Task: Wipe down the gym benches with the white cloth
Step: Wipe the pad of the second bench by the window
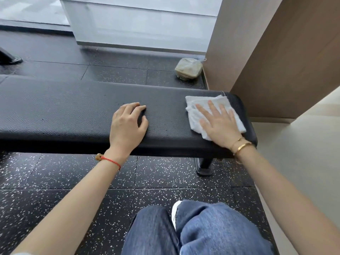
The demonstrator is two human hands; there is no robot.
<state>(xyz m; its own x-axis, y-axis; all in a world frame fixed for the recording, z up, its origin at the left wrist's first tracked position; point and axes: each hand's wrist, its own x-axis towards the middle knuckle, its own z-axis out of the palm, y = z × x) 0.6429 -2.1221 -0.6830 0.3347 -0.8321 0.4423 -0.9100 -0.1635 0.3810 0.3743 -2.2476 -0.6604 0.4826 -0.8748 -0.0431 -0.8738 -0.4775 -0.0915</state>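
We have the right hand (219, 124) flat on the white cloth (195, 111), fingers straight and spread, pressing it onto the surface (64, 111) of the gym bench at its right end, close to where the pad rounds off. The left hand (127, 122) rests on the bare pad nearer the middle, fingers loosely curled with the tips touching the vinyl and holding nothing; it looks to us like a brace. To do this stroke well, we would keep the palm weight even across the cloth so no corner lifts, sweep in long overlapping passes along the length of the pad, and carry each pass over the rounded front edge and the end cap, where sweat tends to gather. We would shift the bracing hand ahead of the cloth so it never sits on a patch not yet wiped. The cloth is crumpled into a loose fold, with layered edges showing beyond the fingers, so refolding to a fresh face may help as we go. The pad itself is black, pebbled vinyl with a soft sheen, and most of its length to the left appears not yet covered.
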